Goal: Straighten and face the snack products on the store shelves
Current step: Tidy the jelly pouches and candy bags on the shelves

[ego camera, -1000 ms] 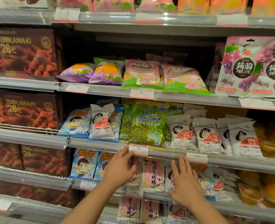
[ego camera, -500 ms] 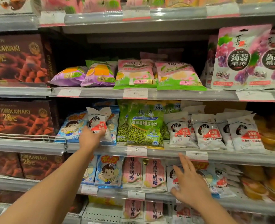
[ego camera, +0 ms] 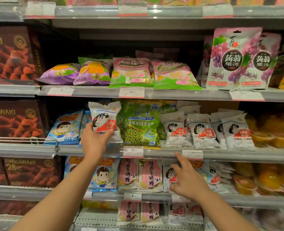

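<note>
Big wall of store shelves (ego camera: 171,93) here, brown Kawaki boxes (ego camera: 11,120) stacked on the left and purple jelly pouches (ego camera: 236,59) standing up top right. On the middle shelf a green mung-bean bag (ego camera: 140,124) sits between a blue cartoon-boy bag (ego camera: 66,128) and a leaning row of White Rabbit bags (ego camera: 204,130). The left hand (ego camera: 92,140) grips a lone White Rabbit bag (ego camera: 104,117) upright just left of the green one, while the right hand (ego camera: 187,180), fingers spread and loose, holds nothing in front of the packets one shelf below.
</note>
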The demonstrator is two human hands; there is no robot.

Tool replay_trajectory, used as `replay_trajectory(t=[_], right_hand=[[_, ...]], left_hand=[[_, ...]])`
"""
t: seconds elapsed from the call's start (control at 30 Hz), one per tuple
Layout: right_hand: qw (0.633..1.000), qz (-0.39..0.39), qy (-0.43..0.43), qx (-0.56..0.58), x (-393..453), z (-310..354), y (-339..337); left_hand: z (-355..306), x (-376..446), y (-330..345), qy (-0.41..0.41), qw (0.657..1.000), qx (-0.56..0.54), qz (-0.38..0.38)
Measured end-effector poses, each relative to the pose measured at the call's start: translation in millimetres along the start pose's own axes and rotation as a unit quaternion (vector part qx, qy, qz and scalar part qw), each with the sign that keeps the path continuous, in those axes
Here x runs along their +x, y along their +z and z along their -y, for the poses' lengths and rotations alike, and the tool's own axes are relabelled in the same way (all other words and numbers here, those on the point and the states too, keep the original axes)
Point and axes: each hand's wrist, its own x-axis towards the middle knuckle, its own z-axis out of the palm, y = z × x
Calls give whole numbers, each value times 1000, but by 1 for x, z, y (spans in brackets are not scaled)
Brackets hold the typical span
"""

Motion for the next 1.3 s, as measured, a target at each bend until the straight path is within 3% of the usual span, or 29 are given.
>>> replay_trajectory(t=[0.13, 0.2, 0.3, 0.4, 0.5, 0.63, 0.83, 1.07, 1.2, 1.3], right_hand=[[989, 39, 7, 139, 1, -4, -16], [932, 61, 36, 355, -4, -2, -32], [802, -8, 46, 595, -15, 7, -47], [752, -91, 42, 652, -19, 14, -56], [722, -136, 78, 673, -24, 9, -62], [705, -142, 102, 688, -28, -9, -41], [667, -151, 199, 701, -60, -62, 49], [680, -178, 276, 655, -107, -125, 127], [720, -154, 255, 627, -118, -128, 134], [748, -121, 251, 602, -115, -116, 142]], left_hand=[[-35, -57, 3, -6, 979, -125, 162], [-45, -81, 12, -20, 959, -162, 233], [-58, -112, 31, 3, 929, -175, 326], [-68, -133, 53, 60, 917, -159, 360], [-68, -143, 73, 58, 907, -175, 379], [-53, -154, 98, 50, 883, -182, 429], [-11, -217, 154, 19, 833, -169, 526], [34, -303, 204, -85, 780, -191, 590], [61, -319, 207, -121, 752, -237, 603], [80, -324, 203, -141, 760, -265, 577]])
